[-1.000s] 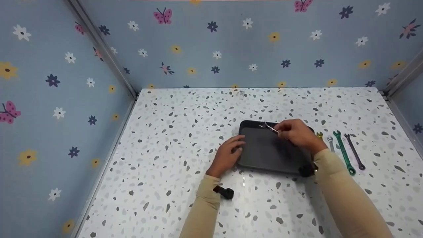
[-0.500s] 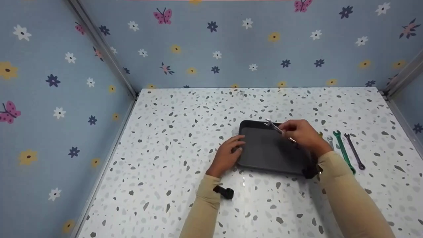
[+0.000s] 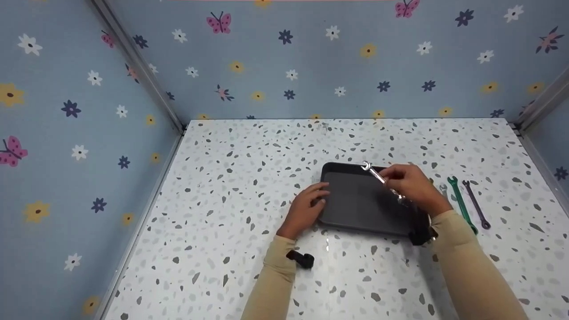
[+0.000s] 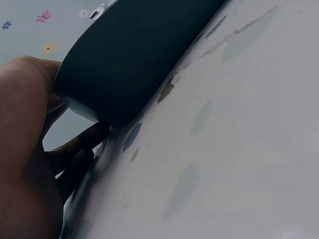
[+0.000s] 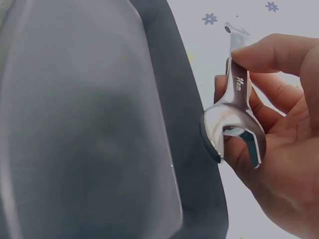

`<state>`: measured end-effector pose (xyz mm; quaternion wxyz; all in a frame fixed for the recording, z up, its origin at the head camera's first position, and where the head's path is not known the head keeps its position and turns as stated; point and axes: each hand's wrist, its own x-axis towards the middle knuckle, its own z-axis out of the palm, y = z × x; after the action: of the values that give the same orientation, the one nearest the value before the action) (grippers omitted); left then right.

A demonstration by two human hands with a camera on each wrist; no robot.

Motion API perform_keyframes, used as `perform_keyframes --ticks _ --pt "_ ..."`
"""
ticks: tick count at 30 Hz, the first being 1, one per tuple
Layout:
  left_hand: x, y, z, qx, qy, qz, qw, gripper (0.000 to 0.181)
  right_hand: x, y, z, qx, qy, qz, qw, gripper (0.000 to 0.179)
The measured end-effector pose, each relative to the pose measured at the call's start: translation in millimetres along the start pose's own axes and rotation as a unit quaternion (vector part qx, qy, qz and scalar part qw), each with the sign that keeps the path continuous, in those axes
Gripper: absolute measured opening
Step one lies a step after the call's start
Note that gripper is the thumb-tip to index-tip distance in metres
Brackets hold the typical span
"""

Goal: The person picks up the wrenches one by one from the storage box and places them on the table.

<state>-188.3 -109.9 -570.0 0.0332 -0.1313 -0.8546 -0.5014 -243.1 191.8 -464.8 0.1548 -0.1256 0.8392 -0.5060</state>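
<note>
In the head view a dark grey rectangular tray (image 3: 355,200) lies on the speckled table. My left hand (image 3: 306,208) rests at its left wall, its fingers reaching to the rim; the left wrist view shows the tray's outer wall (image 4: 114,64) against that hand. Above the tray's right side, my right hand (image 3: 411,189) pinches a silver combination wrench (image 3: 378,176) by its shaft. The wrench's open end points to the far left. Seen close in the right wrist view, that open end (image 5: 232,117) hangs beside the tray's rim (image 5: 174,99).
Right of the tray lie a green wrench (image 3: 461,200), a dark purple wrench (image 3: 475,204) and a silver wrench (image 3: 443,189), mostly hidden behind my right hand and sleeve. A blue flowered wall (image 3: 284,53) stands behind the table, another on the left.
My right hand has drawn the silver wrench rightward and slightly toward me, showing more of its shaft. It now hides the yellow wrench seen earlier. The left hand and tray stay put.
</note>
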Motion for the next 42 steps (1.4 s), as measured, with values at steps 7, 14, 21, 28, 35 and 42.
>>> perform_keyframes --ticks 7,14,21,28,35,42 --pt "1.8 1.3 -0.3 0.004 -0.004 -0.001 1.0000 0.029 7.1 30 -3 0.021 0.031 -0.006 0.9993 0.023" --pt "-0.4 2.4 -0.8 0.003 -0.007 -0.001 1.0000 0.029 1.7 29 -5 0.071 0.039 0.005 0.9967 0.025" --pt "0.0 1.8 -1.1 0.006 -0.002 0.002 1.0000 0.029 -2.2 31 -5 0.156 0.051 0.006 0.9864 0.027" --pt "0.7 1.1 -0.8 0.004 -0.005 0.005 1.0000 0.029 -5.0 35 -9 0.255 0.094 0.052 0.9608 0.023" --pt "1.6 2.1 -0.2 0.002 -0.006 0.000 1.0000 0.029 -10.5 37 -15 0.325 0.136 0.073 0.9332 0.016" --pt "-0.4 1.9 -0.9 0.006 -0.008 0.000 0.9999 0.029 -17.6 40 -22 0.332 0.142 0.095 0.9275 0.014"
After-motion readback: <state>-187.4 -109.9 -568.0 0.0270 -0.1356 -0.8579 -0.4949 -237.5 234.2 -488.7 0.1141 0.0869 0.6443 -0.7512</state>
